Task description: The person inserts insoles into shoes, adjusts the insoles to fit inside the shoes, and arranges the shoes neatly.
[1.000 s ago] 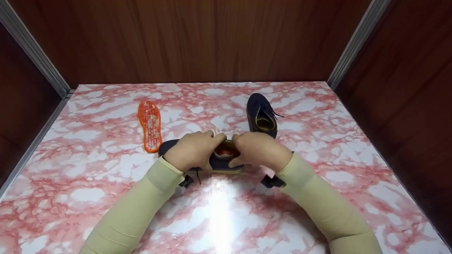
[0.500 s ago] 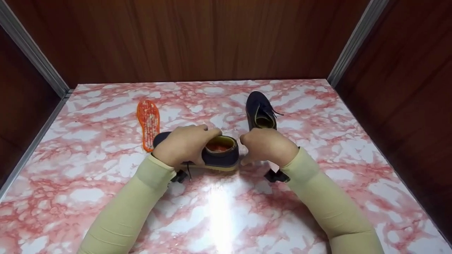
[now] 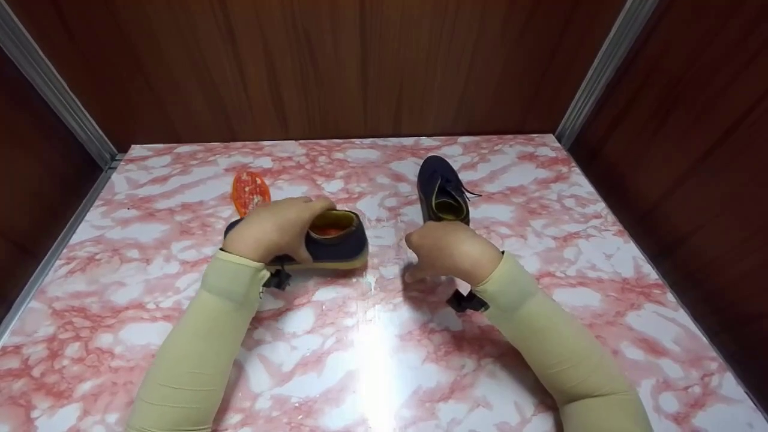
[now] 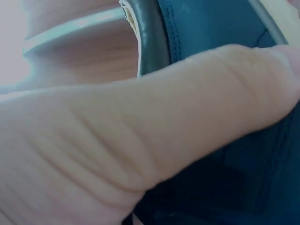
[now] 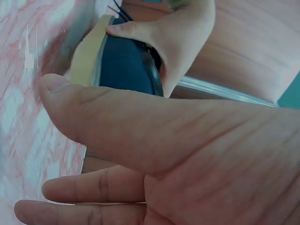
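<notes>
A dark navy shoe [image 3: 342,245] with a pale sole lies sideways, toe to the left, and something red shows inside its opening. My left hand [image 3: 276,228] grips it across the middle; in the left wrist view the thumb [image 4: 201,103] presses on the shoe's side. Apart from that shoe, my right hand [image 3: 453,252] holds nothing, and its fingers [image 5: 103,183] look straight in the right wrist view. Just beyond it stands the matching navy shoe [image 3: 435,174], toe pointing away, its heel end partly hidden. An orange insole [image 3: 250,189] is partly covered by the left hand and shoe.
The table [image 3: 372,372] has a red and white marbled top with a bright glare near its front middle. A brown wood-grain panel [image 3: 336,72] rises along the back edge, and more panels flank the left and right sides.
The right hand has come off the shoe and moved slightly right. My left hand has carried the shoe leftward and away from me, so it now overlaps the insole in view.
</notes>
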A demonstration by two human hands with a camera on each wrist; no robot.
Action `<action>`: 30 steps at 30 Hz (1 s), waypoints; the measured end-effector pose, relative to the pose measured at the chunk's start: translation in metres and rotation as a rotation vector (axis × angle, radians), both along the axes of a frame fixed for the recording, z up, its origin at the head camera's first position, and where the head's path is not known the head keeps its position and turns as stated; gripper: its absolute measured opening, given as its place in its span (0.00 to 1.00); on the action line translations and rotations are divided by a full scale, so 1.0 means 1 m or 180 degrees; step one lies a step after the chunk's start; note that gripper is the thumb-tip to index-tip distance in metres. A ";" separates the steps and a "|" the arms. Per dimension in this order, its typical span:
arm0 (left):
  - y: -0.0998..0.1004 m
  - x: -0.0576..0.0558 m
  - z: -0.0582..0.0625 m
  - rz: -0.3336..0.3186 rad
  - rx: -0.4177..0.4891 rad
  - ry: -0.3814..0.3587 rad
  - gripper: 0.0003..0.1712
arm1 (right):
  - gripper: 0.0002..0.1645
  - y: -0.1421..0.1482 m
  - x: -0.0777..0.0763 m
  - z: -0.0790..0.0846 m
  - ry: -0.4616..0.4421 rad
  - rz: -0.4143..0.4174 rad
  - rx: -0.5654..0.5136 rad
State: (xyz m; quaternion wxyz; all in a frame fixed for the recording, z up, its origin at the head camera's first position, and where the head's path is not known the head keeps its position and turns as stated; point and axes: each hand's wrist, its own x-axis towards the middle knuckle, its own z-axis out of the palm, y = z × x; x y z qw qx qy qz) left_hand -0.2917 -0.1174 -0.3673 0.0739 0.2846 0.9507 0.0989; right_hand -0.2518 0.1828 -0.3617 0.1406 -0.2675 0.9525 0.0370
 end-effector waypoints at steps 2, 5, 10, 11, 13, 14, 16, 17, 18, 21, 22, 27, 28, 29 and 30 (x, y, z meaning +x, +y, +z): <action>-0.007 -0.003 0.001 0.0073 0.0006 -0.0042 0.47 | 0.19 -0.001 0.000 0.000 -0.0018 -0.0020 -0.0016; -0.018 -0.007 0.003 0.0188 0.0030 -0.0063 0.46 | 0.19 -0.001 0.000 -0.001 -0.0046 -0.0029 -0.0007; -0.040 -0.009 0.009 0.0418 0.0085 -0.0003 0.45 | 0.20 -0.002 0.000 -0.002 -0.0053 -0.0018 0.0026; -0.044 -0.010 0.011 0.0454 0.0087 0.0025 0.46 | 0.20 -0.002 0.000 -0.002 -0.0052 -0.0017 0.0027; -0.055 -0.011 0.015 0.0542 0.0086 0.0058 0.48 | 0.20 -0.002 0.000 -0.002 -0.0048 -0.0016 0.0015; -0.060 -0.012 0.016 0.0586 0.0084 0.0071 0.50 | 0.20 -0.002 0.000 -0.002 -0.0050 -0.0018 0.0010; -0.071 -0.014 0.018 0.0696 0.0061 0.0060 0.53 | 0.20 -0.002 0.001 -0.002 -0.0052 -0.0031 -0.0002; -0.076 -0.016 0.018 0.0756 0.0041 0.0054 0.55 | 0.19 -0.002 0.001 -0.002 -0.0054 -0.0038 -0.0013; -0.081 -0.017 0.018 0.0828 0.0023 0.0016 0.56 | 0.19 -0.002 0.001 -0.003 -0.0051 -0.0046 -0.0020; -0.094 -0.021 0.015 0.1011 -0.0020 -0.0073 0.60 | 0.18 -0.002 0.001 -0.003 -0.0049 -0.0078 -0.0038; -0.097 -0.022 0.013 0.1059 -0.0026 -0.0101 0.61 | 0.18 -0.002 0.001 -0.003 -0.0050 -0.0082 -0.0039; -0.107 -0.025 0.007 0.1145 -0.0051 -0.0135 0.65 | 0.18 -0.003 0.001 -0.004 -0.0088 -0.0099 -0.0030; -0.108 -0.025 0.006 0.1155 -0.0062 -0.0127 0.65 | 0.18 -0.003 0.001 -0.004 -0.0090 -0.0098 -0.0025; -0.109 -0.025 0.006 0.1169 -0.0065 -0.0120 0.65 | 0.18 -0.003 0.001 -0.004 -0.0090 -0.0101 -0.0021; -0.110 -0.025 0.006 0.1184 -0.0062 -0.0106 0.65 | 0.19 -0.003 0.000 -0.004 -0.0090 -0.0108 -0.0018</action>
